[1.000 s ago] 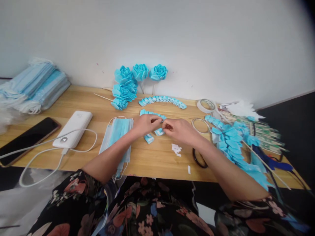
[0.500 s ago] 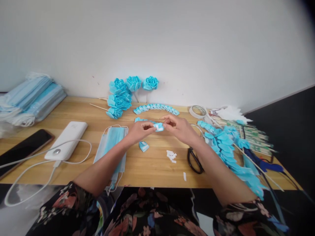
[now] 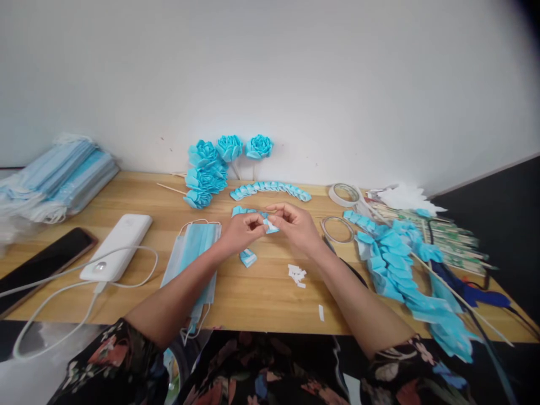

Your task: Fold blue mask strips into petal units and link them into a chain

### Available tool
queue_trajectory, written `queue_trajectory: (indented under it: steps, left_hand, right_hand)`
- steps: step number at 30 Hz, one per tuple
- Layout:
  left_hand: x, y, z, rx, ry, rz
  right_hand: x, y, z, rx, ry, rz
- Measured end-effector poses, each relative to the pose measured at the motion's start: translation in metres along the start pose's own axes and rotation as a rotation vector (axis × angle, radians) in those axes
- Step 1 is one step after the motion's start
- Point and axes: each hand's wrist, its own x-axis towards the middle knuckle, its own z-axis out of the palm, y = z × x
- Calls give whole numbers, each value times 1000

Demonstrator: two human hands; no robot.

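Note:
Between my two hands is a small folded blue piece (image 3: 272, 225) with a white strip on it, like mask fabric. My left hand (image 3: 246, 229) pinches its left end with thumb and forefinger. From the right, my right hand (image 3: 293, 225) has its fingertips closed on the same piece, hiding part of it. Just behind my hands lies a short row of folded blue pieces (image 3: 241, 210), partly covered by my fingers. Another folded blue piece (image 3: 248, 257) rests on the table below my left hand. Small white strips (image 3: 297, 274) lie in a loose pile in front of my right hand.
Blue fabric roses (image 3: 206, 174) stand by the wall, with a curved row of folded pieces (image 3: 270, 188) nearby. Masks (image 3: 198, 247), a power bank (image 3: 118, 247) and a phone (image 3: 46, 264) lie left. At right are tape rolls (image 3: 343, 195), blue strips (image 3: 392, 259) and a blue-handled tool (image 3: 476, 292).
My right hand has moved slightly left, its fingers now over more of the blue piece. The whole view has shifted a little.

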Motion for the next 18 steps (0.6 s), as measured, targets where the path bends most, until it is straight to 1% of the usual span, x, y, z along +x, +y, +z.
queue_trajectory:
  steps: [4, 7, 9, 13, 18]
  left_hand:
    - [2, -7, 0, -71, 39, -32]
    - [3, -10, 1, -155, 101, -49]
    - [3, -9, 1, -188, 102, -51]
    - [-1, -3, 1, -198, 56, -43]
    - [0, -6, 3, -205, 83, -30]
  right_hand:
    - [1, 4, -6, 171, 25, 90]
    - [0, 4, -7, 233, -27, 95]
    - [-2, 6, -5, 182, -37, 54]
    - [-7, 9, -2, 55, 18, -23]
    - [-11, 4, 0, -90, 31, -67]
